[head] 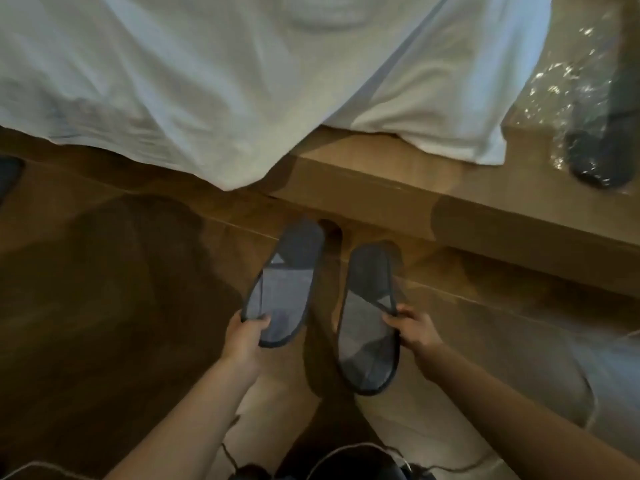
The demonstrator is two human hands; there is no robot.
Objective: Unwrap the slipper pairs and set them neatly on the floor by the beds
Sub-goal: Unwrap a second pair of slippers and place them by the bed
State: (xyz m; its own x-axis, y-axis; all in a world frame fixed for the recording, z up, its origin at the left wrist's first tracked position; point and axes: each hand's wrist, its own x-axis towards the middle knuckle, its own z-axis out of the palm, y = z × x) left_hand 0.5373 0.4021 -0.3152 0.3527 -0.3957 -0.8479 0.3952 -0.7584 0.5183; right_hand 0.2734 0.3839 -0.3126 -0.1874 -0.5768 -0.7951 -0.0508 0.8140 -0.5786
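brown wood floor (pixel 104 271) runs below the white bed sheet (pixel 173 98). our left hand (pixel 247 332) is closed on the heel edge of the left slipper (pixel 284 282), our right hand (pixel 412 327) pinches the rim of the right slipper (pixel 369 320), toes toward the bed. far right, a wrapped pair (pixel 595 143) lies on the wooden ledge (pixel 381 188).
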